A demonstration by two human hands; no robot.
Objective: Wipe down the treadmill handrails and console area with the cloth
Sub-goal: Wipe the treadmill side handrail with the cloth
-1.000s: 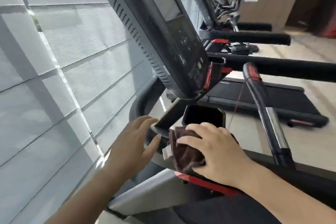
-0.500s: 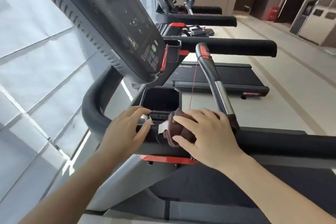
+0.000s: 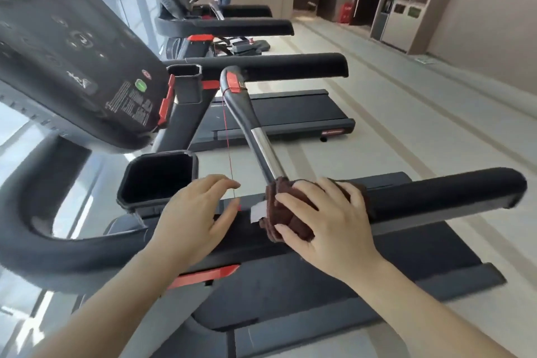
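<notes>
My right hand [image 3: 328, 221] presses a folded dark brown cloth [image 3: 286, 216] with a white tag onto the black side handrail [image 3: 436, 192] of the treadmill, where the metal pulse grip bar [image 3: 255, 136] meets it. My left hand [image 3: 197, 215] lies flat on the same rail just left of the cloth, fingers apart, holding nothing. The dark console [image 3: 72, 67] tilts overhead at the upper left, with a green button. A black cup holder [image 3: 157, 177] sits just beyond my left hand. A thin red safety cord [image 3: 228, 139] hangs between the hands.
The curved front handrail [image 3: 43, 227] sweeps round at the left. Two more treadmills [image 3: 261, 113] stand in a row beyond, with pale floor to their right. A shelf unit [image 3: 406, 0] and a dark doorway lie at the far right wall.
My right hand has slid the cloth rightward along the rail, from beside the cup holder to the base of the metal grip bar. My left hand settled onto the rail. The view swung right.
</notes>
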